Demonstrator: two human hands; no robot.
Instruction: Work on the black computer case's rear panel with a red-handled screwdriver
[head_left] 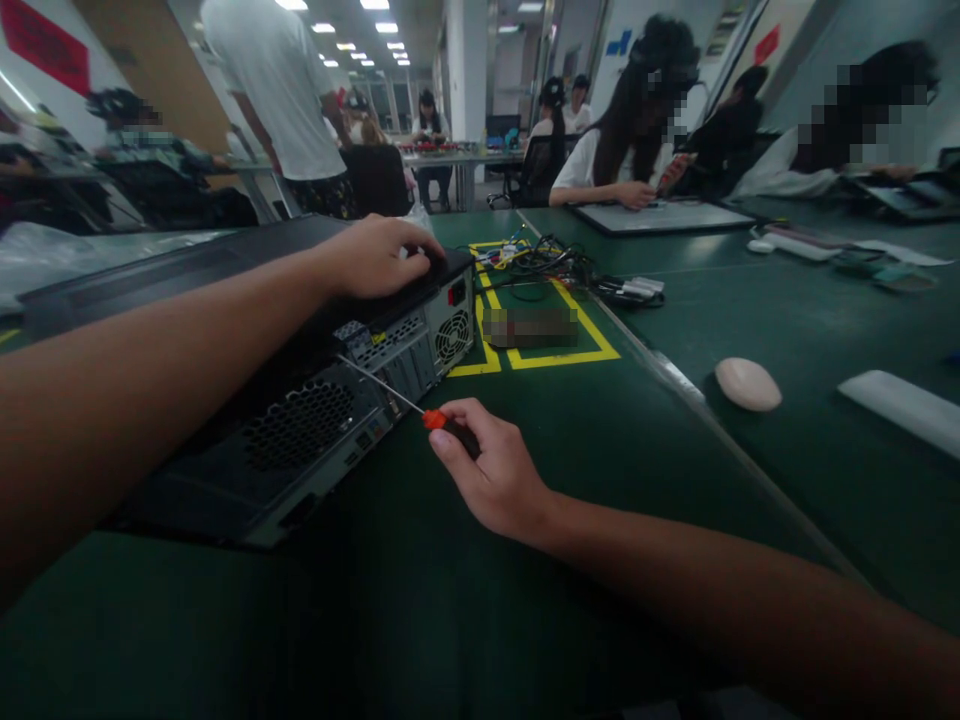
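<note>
A black desktop computer case (247,250) lies on its side on the green table, its metal back panel (405,350) turned toward me. My left hand (382,258) rests on the top of the case near its far corner, fingers stretched out and slightly bent. In my right hand (495,465) is a screwdriver (457,432) with a red and black handle, gripped between thumb and fingers. The thin shaft points up and left, and its tip is at the back panel's upper edge, by the slot covers. Whether the tip sits in a screw is too small to tell.
A tangle of cables (555,262) lies beyond the case, near yellow tape markings (562,358). A blurred dark object lies inside them. To the right are a computer mouse (748,384) and a pale long object (904,408). Clear plastic wrap (45,260) is at left; people work across the table.
</note>
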